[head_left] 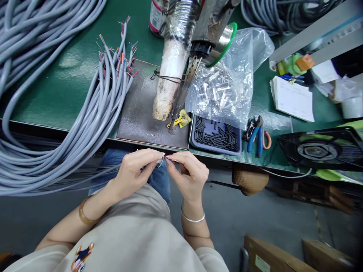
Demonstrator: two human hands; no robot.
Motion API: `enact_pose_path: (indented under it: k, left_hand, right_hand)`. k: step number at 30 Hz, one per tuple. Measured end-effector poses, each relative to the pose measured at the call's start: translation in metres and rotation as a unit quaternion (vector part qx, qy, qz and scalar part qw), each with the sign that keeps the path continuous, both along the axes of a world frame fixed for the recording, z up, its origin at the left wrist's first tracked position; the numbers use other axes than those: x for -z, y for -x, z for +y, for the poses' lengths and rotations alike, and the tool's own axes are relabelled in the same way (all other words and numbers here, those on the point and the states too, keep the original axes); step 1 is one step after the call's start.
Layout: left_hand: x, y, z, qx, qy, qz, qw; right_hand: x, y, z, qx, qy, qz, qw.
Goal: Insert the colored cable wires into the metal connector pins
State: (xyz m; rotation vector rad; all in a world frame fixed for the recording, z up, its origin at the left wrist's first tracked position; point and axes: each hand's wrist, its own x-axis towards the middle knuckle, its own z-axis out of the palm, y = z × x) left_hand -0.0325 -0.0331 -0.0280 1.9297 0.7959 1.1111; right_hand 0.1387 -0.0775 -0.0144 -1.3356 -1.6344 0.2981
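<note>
Just in front of the bench edge, my left hand (pixel 137 168) and my right hand (pixel 187 172) meet with fingers pinched. Between the fingertips are thin coloured wires (pixel 162 159), with white, red and blue showing. A grey cable (pixel 113 168) runs from the left towards my left hand; its end is hidden by the fingers. Beyond the hands, a metal plate (pixel 136 105) lies on the bench, under a wrapped white pipe (pixel 169 75) and a tool with a slotted metal barrel (pixel 185 88). A yellow piece (pixel 183 119) lies by the barrel's tip.
Grey cables (pixel 93 98) with stripped ends drape over the bench's left side. Right of the plate are a tray (pixel 217 136) of black tubes, a plastic bag (pixel 227 75) of clear pieces, blue-handled cutters (pixel 256 138), a paper stack (pixel 292 99) and a black fan (pixel 323 148). A solder spool (pixel 222 47) stands behind.
</note>
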Motion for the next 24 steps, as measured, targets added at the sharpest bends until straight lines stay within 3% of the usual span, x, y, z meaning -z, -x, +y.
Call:
enact_pose_path:
  k: [9,14,16,18,21,22,24]
  left_hand:
    - [0.008,0.002,-0.001,-0.012,-0.111,0.038,0.993]
    - [0.007,0.001,-0.002,0.005,-0.107,0.054,0.993]
    - [0.003,-0.001,-0.005,0.013,-0.039,0.036,0.998]
    - [-0.004,-0.004,-0.008,0.035,0.11,-0.001,0.993]
    - [-0.012,-0.007,-0.011,0.092,0.344,-0.086,0.931]
    - [-0.014,-0.007,-0.011,0.098,0.379,-0.109,0.914]
    - [-0.015,-0.007,-0.01,0.089,0.389,-0.118,0.909]
  right_hand:
    - [-0.001,-0.006,-0.002,-0.018,-0.007,-0.077,0.997]
    - [-0.001,-0.008,-0.001,-0.03,0.024,-0.055,0.998]
    - [0.0,-0.007,-0.001,-0.024,0.056,-0.006,0.998]
    - [0.001,-0.006,-0.001,-0.021,0.093,0.051,0.994]
    - [0.001,-0.003,0.001,-0.025,0.115,0.102,0.988]
    - [0.001,-0.003,0.001,-0.024,0.108,0.102,0.989]
    - [0.001,-0.003,0.002,-0.022,0.081,0.086,0.993]
